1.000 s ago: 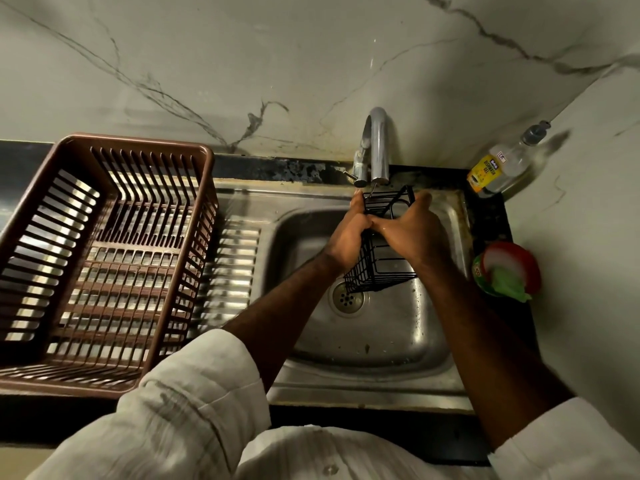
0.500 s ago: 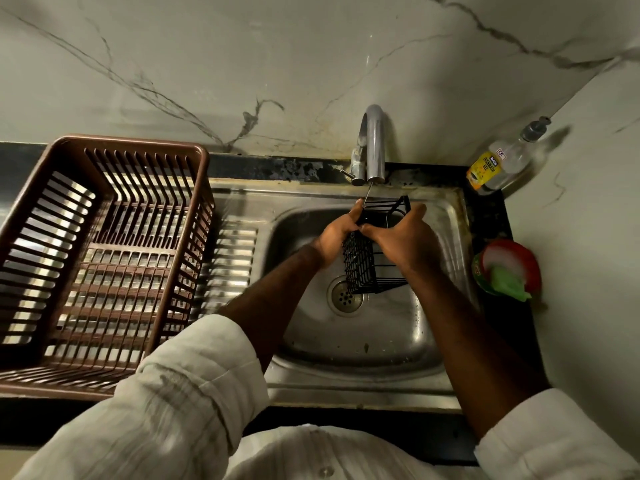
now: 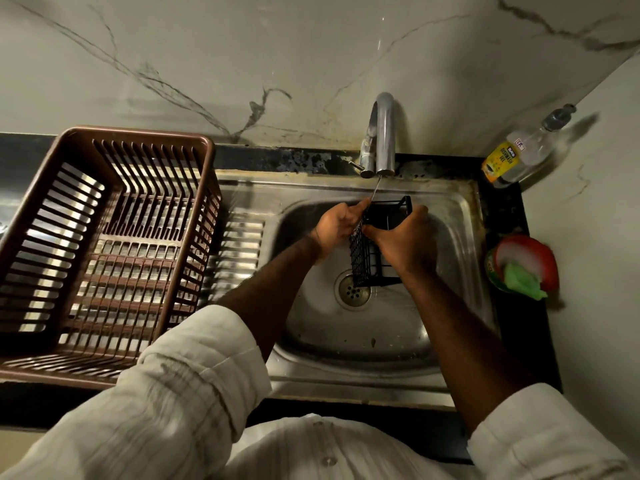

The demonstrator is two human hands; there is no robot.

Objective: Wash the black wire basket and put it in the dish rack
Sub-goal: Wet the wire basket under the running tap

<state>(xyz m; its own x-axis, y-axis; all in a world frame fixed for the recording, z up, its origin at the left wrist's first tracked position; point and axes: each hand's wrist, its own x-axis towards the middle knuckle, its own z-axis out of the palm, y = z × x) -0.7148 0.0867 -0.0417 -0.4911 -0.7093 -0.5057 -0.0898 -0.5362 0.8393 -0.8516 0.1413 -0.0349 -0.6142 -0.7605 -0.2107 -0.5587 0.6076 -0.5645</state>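
Head camera, looking down: A person in a pale shirt holds a black wire basket [image 3: 363,258] over the basin of a stainless steel sink [image 3: 349,337], directly below the chrome tap [image 3: 385,133]. A thin stream of water [image 3: 376,188] falls from the spout onto the basket's upper rim at its left corner. The basket stands roughly upright in the air, its open top tipped toward the tap and its lower end hanging above the drain [image 3: 353,289], apart from the sink floor.

The left hand [image 3: 336,226] grips the basket's left side, fingers curled against the mesh and fingertips up at the rim where the water lands. The right hand [image 3: 404,241] grips the right side, thumb hooked across the near edge and fingers wrapped behind the wire. Both forearms are bare, with the left sleeve [image 3: 194,386] and the right sleeve [image 3: 543,434] pushed back.

On the ribbed drainboard to the left sits the brown plastic dish rack [image 3: 138,134], slatted on all sides, well apart from the basket. At the far right corner, against the veined marble wall [image 3: 242,46], stands a clear bottle of dishwash gel [image 3: 519,155] with a yellow label. Nearer, on the dark counter right of the sink, a red round tub [image 3: 540,258] holds a green scrub pad [image 3: 523,283].
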